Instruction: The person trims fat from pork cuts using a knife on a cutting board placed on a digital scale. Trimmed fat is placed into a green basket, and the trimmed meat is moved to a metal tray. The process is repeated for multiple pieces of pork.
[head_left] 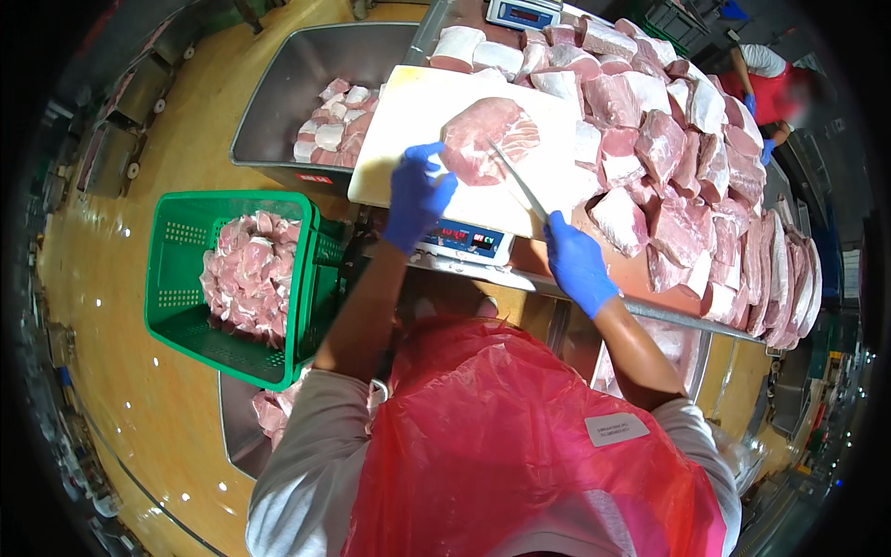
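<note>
A broad slab of pink raw meat (pixel 478 153) lies on the white cutting board (pixel 385 130). My right hand (pixel 577 265), in a blue glove, is closed around the handle of a knife (pixel 524 186). Its long blade slants up and left, with the tip over the meat. My left hand (pixel 418 202), gloved in blue too, is at the meat's lower left edge with thumb and fingers apart. Whether the fingertips touch the meat I cannot tell. Just below the board sits a scale (pixel 464 241) with a lit red display.
Many cut meat blocks (pixel 664 144) are heaped on the table to the right. On the left stand a grey metal bin (pixel 269 121) and a green basket (pixel 176 325), both holding meat pieces. Another scale (pixel 524 14) is at the back. A co-worker (pixel 780 88) stands far right.
</note>
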### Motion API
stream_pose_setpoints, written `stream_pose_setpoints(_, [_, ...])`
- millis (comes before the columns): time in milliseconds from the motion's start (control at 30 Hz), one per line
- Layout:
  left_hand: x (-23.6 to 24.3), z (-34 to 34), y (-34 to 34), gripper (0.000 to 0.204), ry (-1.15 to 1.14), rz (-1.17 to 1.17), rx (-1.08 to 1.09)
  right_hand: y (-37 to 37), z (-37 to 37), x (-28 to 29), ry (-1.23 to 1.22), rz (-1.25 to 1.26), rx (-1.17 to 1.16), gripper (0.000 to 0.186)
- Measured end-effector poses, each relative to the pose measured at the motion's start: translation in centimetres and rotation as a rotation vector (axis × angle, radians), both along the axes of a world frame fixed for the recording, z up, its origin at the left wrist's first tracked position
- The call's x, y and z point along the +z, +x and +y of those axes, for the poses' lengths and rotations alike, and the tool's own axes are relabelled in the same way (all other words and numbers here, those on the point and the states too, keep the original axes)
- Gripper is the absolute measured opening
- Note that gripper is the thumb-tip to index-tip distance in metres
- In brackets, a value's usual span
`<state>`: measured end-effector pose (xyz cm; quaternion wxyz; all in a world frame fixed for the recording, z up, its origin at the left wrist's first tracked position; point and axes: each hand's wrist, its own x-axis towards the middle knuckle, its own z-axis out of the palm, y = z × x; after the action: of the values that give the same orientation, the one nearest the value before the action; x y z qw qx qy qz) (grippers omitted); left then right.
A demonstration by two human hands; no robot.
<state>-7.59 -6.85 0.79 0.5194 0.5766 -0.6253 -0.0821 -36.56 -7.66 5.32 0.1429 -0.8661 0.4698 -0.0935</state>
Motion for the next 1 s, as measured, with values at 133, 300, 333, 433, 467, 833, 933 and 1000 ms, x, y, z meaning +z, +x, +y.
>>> stream_pose_setpoints(133, [-2.0,3.4,-6.5,0.023,0.032,0.181,0.070,5.3,-2.7,1.7,-0.047,0.106,0.159,0.019])
stream_pose_setpoints(300, [1.4,4.7,-6.6,0.015,0.029,0.054,0.089,11.1,-3.5,4.1,-0.031,0.093,0.222,0.021])
stream_pose_setpoints(333, [1.8,4.7,-6.2,0.015,0.029,0.058,0.100,11.4,-3.5,4.2,-0.011,0.128,0.195,0.021])
stream_pose_setpoints(433, [0.2,5.0,-4.1,0.014,-0.142,0.008,0.151,7.5,-2.5,2.7,-0.016,0.138,0.230,0.026])
stream_pose_setpoints(467, [-0.5,5.2,-3.4,0.013,-0.241,0.009,0.164,5.1,-1.9,2.4,-0.022,0.157,0.251,0.028])
stream_pose_setpoints(833, [8.1,-9.1,-1.2,0.034,-0.009,-0.485,-0.462,-6.9,-0.4,3.9,-0.038,-0.004,-0.097,0.014])
stream_pose_setpoints(933, [9.2,-13.3,-5.0,0.045,0.390,-1.030,-0.625,-6.0,-0.2,1.6,-0.095,-0.260,-0.156,0.014])
stream_pose_setpoints(1000, [9.3,-14.6,-5.3,0.048,0.584,-0.951,-0.547,-6.2,0.5,1.5,-0.013,-0.311,-0.270,0.015])
